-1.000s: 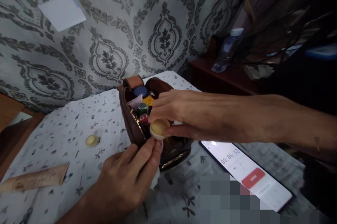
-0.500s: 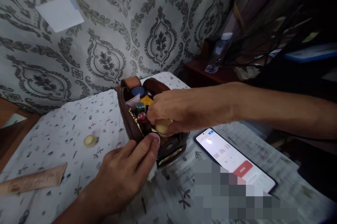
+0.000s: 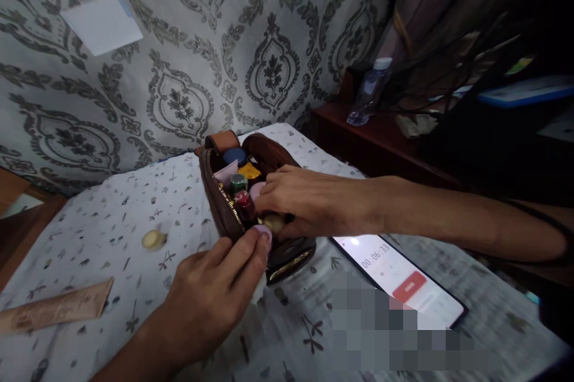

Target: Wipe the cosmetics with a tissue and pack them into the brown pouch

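Since a second ago the right hand [image 3: 298, 196] has carried the yellow-lidded jar [image 3: 272, 223] from above the opening of the brown bag [image 3: 214, 193] down into it, while the left hand [image 3: 226, 289] has barely shifted. The right forearm reaches in nearly level from the side, the wrist almost straight, palm down. Its fingers curl over the far side of the jar and its thumb presses the near side, so that hand is clamped on the jar, which now sits low between them, partly hidden. The left hand comes up slantwise from below, back of the hand uppermost, thumb and forefinger pinched together on a pink round piece [image 3: 263, 231] at the bag's near edge, just beside the right thumb.

Just past the right fingertips, inside the bag, are a red item [image 3: 246, 205], a green cap [image 3: 238, 182], a yellow piece [image 3: 249, 171] and, farthest, a blue round lid [image 3: 235, 156]. Left of the left hand, on the printed sheet [image 3: 125, 202], lie a small cream-capped jar [image 3: 153, 240] and, farther out, a beige tube [image 3: 58, 305]. The phone [image 3: 406, 283] lies below the right forearm.
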The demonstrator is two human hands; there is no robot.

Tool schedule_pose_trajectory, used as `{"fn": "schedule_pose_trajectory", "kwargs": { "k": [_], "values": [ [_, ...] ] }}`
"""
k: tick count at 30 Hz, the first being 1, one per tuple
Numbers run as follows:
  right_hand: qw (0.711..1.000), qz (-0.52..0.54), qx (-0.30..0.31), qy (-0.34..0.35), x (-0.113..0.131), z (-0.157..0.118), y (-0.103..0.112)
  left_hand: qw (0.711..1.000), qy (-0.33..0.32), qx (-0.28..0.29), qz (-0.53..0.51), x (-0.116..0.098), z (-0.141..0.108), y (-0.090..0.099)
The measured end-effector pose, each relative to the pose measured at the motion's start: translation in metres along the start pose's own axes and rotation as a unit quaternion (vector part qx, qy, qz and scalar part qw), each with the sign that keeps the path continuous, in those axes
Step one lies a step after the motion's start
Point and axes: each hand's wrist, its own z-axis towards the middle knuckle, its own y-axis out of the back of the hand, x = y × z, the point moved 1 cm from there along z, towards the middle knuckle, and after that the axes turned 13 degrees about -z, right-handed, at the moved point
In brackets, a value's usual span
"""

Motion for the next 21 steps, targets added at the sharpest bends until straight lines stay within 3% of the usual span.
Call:
{"fn": "schedule_pose_trajectory", "kwargs": {
  "k": [7, 11, 13, 21],
  "values": [
    [0.998, 0.061, 0.007, 0.011, -0.001, -0.008, 0.008, 1.0, -0.006, 0.001, 0.006, -0.001, 0.001, 0.0],
    [0.997, 0.054, 0.0, -0.061, 0.004, -0.009, 0.016, 1.0, 0.002, 0.004, 0.006, -0.001, -0.003, -0.001],
    [0.994, 0.046, -0.019, -0.094, 0.01, -0.007, 0.019, 1.0, 0.007, -0.001, -0.004, -0.001, -0.005, -0.001],
    [0.988, 0.087, -0.072, -0.104, 0.022, 0.018, 0.012, 1.0, 0.01, -0.014, -0.021, -0.009, -0.016, 0.003]
  ]
}}
